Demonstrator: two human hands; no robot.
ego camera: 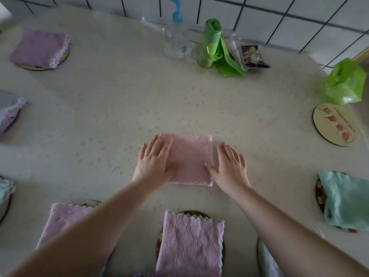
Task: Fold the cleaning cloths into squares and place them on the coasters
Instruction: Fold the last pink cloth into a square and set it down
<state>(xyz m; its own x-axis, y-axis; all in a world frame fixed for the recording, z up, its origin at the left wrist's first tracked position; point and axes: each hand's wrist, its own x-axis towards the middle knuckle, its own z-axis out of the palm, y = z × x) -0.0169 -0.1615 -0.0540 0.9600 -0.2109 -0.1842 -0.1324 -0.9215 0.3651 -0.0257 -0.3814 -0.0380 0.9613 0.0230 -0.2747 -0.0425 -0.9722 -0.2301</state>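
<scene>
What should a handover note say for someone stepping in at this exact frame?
Left hand: flat on the left part of the folded pink cloth.
Right hand: flat beside its right edge, thumb touching it.
The pink cloth lies mid-table, on no coaster.
Done: folded cloths sit on coasters around the table, such as the lilac cloth nearest the camera and the mint cloth at right.
Left: move the pink cloth to the bare coaster at far right.
</scene>
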